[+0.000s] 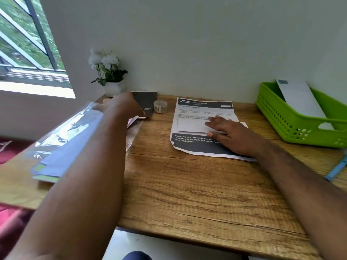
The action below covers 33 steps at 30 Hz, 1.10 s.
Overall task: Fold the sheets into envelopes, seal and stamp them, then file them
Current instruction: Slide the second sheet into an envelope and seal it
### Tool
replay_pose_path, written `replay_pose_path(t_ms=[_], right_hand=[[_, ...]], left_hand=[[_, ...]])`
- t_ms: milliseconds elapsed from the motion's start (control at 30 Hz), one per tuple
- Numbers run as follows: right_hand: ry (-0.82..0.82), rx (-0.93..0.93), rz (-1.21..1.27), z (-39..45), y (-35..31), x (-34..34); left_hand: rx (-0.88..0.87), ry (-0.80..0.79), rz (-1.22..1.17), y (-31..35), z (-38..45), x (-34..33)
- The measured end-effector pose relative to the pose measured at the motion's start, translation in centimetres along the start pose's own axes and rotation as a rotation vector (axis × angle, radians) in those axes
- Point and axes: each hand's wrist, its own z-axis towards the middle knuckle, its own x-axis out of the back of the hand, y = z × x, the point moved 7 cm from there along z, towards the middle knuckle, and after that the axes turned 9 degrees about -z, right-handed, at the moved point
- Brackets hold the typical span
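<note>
A printed sheet (pixel 199 147) with black bands lies on the wooden desk (pixel 187 194). A white envelope (pixel 191 126) rests across its middle. My right hand (pixel 231 134) lies flat on the envelope and sheet, fingers spread and pointing left. My left hand (pixel 122 106) reaches to the far left corner, blurred, over a clear plastic pack of envelopes (pixel 71 139) and next to a dark folded sheet (pixel 146 102). Whether its fingers grip anything is unclear. Another white envelope (pixel 300 98) stands tilted in the green basket (pixel 293 126) at the right.
A small tape roll (pixel 160 106) sits beside the dark sheet. A white pot of white flowers (pixel 110 76) stands in the back left corner by the window. A blue pen (pixel 336 169) lies at the desk's right edge. The wall runs close behind the desk.
</note>
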Motion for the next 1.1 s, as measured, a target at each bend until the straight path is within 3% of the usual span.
replay_pose_path(t_ms=[200, 300, 433, 533, 633, 700, 767, 833, 933, 1100], right_hand=[[0.008, -0.019, 0.063, -0.2, -0.2, -0.1], [0.028, -0.034, 0.081, -0.1, -0.2, 0.2], [0.045, -0.028, 0.094, 0.0, -0.2, 0.5], [0.105, -0.007, 0.131, -0.2, -0.6, 1.0], [0.180, 0.023, 0.199, -0.7, -1.9, 2.0], [0.227, 0.041, 0.284, -1.2, -3.0, 2.8], [0.270, 0.091, 0.334, -1.6, -4.1, 3.4], [0.301, 0.167, 0.342, -2.3, -5.5, 3.8], [0.356, 0.289, 0.268, -3.3, -7.9, 4.4], [0.755, 0.470, 0.047, -4.2, -8.8, 5.8]], left_hand=[[0.190, -0.216, 0.031, -2.5, -2.6, 0.4], [0.188, -0.112, -0.004, -2.0, -4.0, 1.9], [0.003, 0.064, -0.069, -0.3, -4.1, 3.7], [-0.285, 0.242, -0.327, 3.7, -6.5, 5.8], [-0.457, 0.214, -0.971, 7.0, -8.5, 6.8], [-0.326, 0.042, -1.337, 6.7, -7.3, 5.2], [-0.124, -0.283, -1.628, 6.4, -6.3, 2.0], [-0.059, -0.453, -1.848, 6.6, -5.5, 0.0], [0.102, -0.412, -2.128, 5.8, -3.7, -2.1], [0.280, -0.145, -2.212, 4.7, -3.8, -3.3]])
